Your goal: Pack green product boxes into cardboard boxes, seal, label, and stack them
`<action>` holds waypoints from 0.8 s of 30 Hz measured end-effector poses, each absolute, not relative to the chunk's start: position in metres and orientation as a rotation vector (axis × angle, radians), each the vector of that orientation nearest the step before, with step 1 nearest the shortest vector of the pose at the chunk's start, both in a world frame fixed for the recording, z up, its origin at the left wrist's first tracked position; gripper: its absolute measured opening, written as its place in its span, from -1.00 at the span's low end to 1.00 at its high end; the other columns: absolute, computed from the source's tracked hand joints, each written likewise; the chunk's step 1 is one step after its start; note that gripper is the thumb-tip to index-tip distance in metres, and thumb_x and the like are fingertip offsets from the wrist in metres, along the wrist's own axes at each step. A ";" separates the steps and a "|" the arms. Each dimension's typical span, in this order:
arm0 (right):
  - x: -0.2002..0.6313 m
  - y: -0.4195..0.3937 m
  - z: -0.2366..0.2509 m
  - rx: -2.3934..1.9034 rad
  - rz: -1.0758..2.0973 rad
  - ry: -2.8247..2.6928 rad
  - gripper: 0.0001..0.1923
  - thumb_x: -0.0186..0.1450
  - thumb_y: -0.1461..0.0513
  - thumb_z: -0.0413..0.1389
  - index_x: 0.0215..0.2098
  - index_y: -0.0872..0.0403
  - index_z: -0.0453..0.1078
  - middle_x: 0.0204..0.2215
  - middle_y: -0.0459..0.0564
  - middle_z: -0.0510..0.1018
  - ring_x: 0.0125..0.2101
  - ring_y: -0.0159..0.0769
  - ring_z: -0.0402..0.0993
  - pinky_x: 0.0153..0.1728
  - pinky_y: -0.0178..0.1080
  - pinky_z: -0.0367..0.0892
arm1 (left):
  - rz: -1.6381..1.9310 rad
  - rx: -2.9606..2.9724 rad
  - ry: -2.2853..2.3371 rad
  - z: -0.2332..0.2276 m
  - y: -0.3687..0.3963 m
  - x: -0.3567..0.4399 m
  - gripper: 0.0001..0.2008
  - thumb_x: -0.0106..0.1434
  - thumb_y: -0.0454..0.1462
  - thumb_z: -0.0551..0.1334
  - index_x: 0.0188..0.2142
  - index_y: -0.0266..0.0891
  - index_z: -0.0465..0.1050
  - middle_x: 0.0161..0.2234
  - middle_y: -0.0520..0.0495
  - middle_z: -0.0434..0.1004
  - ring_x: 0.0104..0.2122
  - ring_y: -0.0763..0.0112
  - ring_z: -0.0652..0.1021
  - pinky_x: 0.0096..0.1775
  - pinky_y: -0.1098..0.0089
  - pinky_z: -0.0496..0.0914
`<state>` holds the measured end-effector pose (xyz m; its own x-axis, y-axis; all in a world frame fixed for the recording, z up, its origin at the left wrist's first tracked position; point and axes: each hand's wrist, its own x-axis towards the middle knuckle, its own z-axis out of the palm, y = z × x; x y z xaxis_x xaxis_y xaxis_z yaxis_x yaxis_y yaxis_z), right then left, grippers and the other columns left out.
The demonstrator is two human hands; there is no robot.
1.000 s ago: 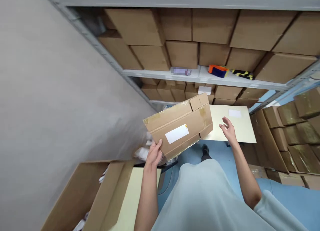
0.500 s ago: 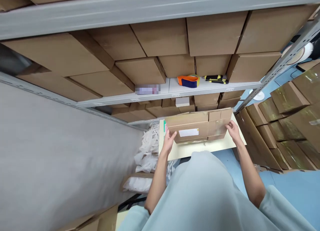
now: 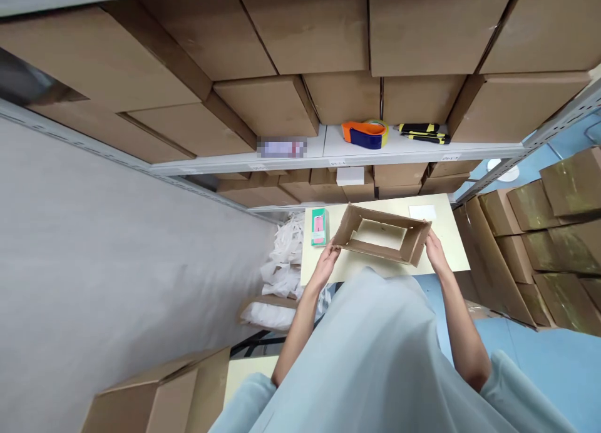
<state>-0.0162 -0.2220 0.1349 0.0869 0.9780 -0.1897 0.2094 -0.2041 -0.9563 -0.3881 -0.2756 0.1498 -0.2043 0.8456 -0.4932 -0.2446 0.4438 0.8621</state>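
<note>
A brown cardboard box [image 3: 375, 254] is spread into a rectangular frame, and the table shows through it. My left hand [image 3: 327, 261] grips its left end, fingers closed at the corner. At the opposite end, my right hand [image 3: 435, 251] holds the right side by its edge. Below the box is a pale yellow table [image 3: 347, 271]. A green box with a pink panel [image 3: 319, 227] lies on the table to the left of my left hand's box. Near the table's back right lies a white card or paper [image 3: 422, 212].
On the shelf [image 3: 328, 146] ahead lie an orange and blue tape dispenser [image 3: 365, 134] and black and yellow cutters [image 3: 424, 133], with cardboard boxes [image 3: 300, 26] behind. Stacked taped boxes [image 3: 538, 214] stand right. White crumpled material [image 3: 286, 251] lies left, near the grey wall [image 3: 117, 264].
The flat, folded cardboard has been opened into a hollow rectangular frame between my hands. The green box and the white card on the table have come into full view. My view has shifted slightly.
</note>
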 end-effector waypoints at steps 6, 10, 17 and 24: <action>-0.030 -0.229 0.164 -1.578 1.168 -1.248 -0.17 0.50 -0.35 0.11 0.45 -0.03 0.51 0.42 0.17 0.57 0.43 0.14 0.50 0.32 0.15 0.57 | 1.174 0.653 1.462 0.166 -0.289 -0.375 -0.53 0.40 0.02 0.46 0.18 -0.16 0.69 0.29 -0.25 0.65 0.31 -0.08 0.61 0.30 0.05 0.54; -0.038 -0.220 0.186 -1.705 0.987 -1.337 -0.20 0.39 -0.32 0.27 0.31 0.04 0.61 0.21 0.26 0.73 0.19 0.24 0.70 0.16 0.14 0.65 | 1.035 0.907 1.838 0.181 -0.274 -0.366 -0.58 0.40 0.03 0.48 0.10 -0.16 0.75 0.16 -0.26 0.75 0.01 -0.09 0.71 0.13 0.09 0.55; -0.036 -0.200 0.193 -1.836 0.881 -1.376 -0.38 0.43 -0.20 0.19 0.13 0.05 0.73 0.03 0.25 0.80 -0.06 0.19 0.80 0.11 0.16 0.63 | 0.848 1.178 1.973 0.201 -0.271 -0.366 -0.82 0.41 -0.14 0.43 -0.34 -0.11 0.71 -0.32 -0.12 0.73 -0.29 0.07 0.66 -0.12 0.30 0.34; -0.026 -0.221 0.207 -1.924 0.662 -1.672 -0.58 0.46 0.00 0.05 -0.30 -0.03 0.69 -0.32 0.15 0.79 -0.28 0.08 0.76 -0.20 -0.10 0.49 | 0.899 1.155 2.017 0.211 -0.273 -0.371 -0.85 0.41 -0.19 0.42 -0.31 -0.11 0.74 -0.31 -0.17 0.72 -0.30 0.04 0.65 -0.07 0.28 0.33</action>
<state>-0.0261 -0.2207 0.2072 0.1261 0.9914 -0.0356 0.7470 -0.1185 -0.6542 -0.3706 -0.2731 0.2108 -0.4104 0.8920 -0.1895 0.4552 0.3805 0.8050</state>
